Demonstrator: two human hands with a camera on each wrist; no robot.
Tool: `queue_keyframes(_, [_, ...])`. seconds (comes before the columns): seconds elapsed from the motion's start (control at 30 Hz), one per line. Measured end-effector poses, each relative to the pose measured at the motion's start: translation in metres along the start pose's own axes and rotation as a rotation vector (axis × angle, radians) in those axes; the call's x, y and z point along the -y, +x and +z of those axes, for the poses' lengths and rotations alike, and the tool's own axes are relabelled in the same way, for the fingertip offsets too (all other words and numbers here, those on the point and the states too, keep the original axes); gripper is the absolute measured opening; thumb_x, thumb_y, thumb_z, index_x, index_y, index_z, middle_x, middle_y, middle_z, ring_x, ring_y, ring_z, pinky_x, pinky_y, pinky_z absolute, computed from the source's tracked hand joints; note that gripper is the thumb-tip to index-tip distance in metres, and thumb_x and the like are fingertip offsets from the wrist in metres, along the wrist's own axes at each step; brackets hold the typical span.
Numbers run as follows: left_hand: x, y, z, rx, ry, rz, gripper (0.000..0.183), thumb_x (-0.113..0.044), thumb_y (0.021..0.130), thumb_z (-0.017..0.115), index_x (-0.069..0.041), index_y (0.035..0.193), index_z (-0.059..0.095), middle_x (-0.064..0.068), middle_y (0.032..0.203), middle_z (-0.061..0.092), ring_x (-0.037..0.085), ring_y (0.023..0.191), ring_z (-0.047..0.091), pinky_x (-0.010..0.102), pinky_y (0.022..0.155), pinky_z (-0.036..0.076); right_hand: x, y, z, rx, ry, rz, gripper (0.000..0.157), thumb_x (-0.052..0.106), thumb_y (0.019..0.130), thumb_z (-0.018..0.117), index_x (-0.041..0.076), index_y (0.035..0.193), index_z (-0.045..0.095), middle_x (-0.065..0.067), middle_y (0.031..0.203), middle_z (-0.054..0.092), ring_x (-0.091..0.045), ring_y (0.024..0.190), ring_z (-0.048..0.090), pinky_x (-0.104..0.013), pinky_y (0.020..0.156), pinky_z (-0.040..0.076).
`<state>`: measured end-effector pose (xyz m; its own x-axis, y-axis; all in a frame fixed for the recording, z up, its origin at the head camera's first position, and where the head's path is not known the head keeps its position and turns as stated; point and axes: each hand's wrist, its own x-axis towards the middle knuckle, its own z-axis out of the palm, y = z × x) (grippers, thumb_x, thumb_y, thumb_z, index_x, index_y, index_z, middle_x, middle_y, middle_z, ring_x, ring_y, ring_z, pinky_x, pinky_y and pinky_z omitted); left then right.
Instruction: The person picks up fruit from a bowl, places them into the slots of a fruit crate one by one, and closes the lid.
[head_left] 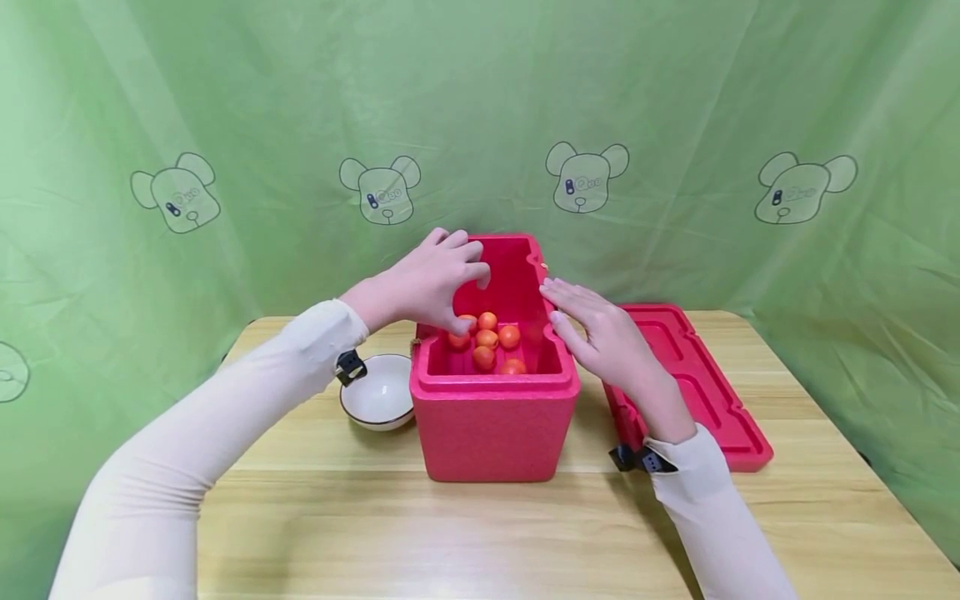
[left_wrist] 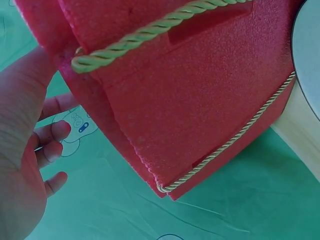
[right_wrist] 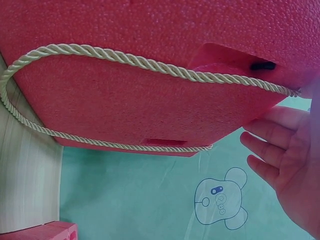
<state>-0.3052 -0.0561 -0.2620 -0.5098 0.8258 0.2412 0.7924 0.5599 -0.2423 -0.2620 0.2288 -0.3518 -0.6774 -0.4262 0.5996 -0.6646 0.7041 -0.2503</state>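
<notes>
An open red foam box (head_left: 495,437) stands on the table with several small, round, orange-red fruits (head_left: 509,337) at its bottom, resembling small tomatoes. My left hand (head_left: 438,279) is over the box's left side, thumb and fingers spread and loosely bent, nothing visible between them. In the left wrist view, the fingers (left_wrist: 52,137) reach past the box's upper edge. Along the right rim lies my right hand (head_left: 600,329), fingers fairly straight and fingertips right at the edge. The right wrist view shows that hand beside the box wall, above a twisted gold cord (right_wrist: 125,57).
A white bowl (head_left: 381,392) with a dark rim stands left of the box, close against it. Right of the box lies the red lid (head_left: 701,392), partly behind my right forearm. A green curtain (head_left: 480,100) with bear-head drawings hangs behind the wooden table (head_left: 360,517).
</notes>
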Motion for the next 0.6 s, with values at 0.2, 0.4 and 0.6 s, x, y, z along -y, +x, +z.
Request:
queue_keyframes(0.2, [0.000, -0.002, 0.001, 0.018, -0.005, -0.013, 0.040, -0.043, 0.077, 0.075, -0.016, 0.106, 0.069, 0.005, 0.109, 0.058, 0.023, 0.108, 0.048, 0.044, 0.095, 0.037, 0.001, -0.001, -0.002, 0.019, -0.002, 0.013, 0.053, 0.029, 0.099, 0.062, 0.015, 0.149, 0.053, -0.007, 0.154, 0.052, -0.029, 0.144, 0.048, -0.054, 0.111, 0.045])
queue_keyframes(0.4, [0.000, -0.007, 0.000, 0.000, -0.018, -0.030, 0.041, -0.043, 0.077, 0.076, -0.016, 0.107, 0.068, 0.005, 0.109, 0.057, 0.024, 0.109, 0.047, 0.045, 0.097, 0.036, 0.002, -0.002, -0.004, 0.035, 0.008, 0.038, 0.054, 0.030, 0.098, 0.063, 0.017, 0.150, 0.052, -0.006, 0.155, 0.051, -0.027, 0.145, 0.047, -0.054, 0.109, 0.046])
queue_keyframes(0.6, [-0.003, -0.011, -0.009, -0.066, -0.030, -0.079, 0.040, -0.044, 0.080, 0.073, -0.017, 0.109, 0.068, 0.006, 0.111, 0.057, 0.024, 0.108, 0.046, 0.045, 0.097, 0.036, 0.003, 0.003, -0.005, 0.066, 0.022, 0.074, 0.054, 0.030, 0.099, 0.061, 0.017, 0.151, 0.051, -0.006, 0.157, 0.049, -0.028, 0.146, 0.046, -0.055, 0.108, 0.047])
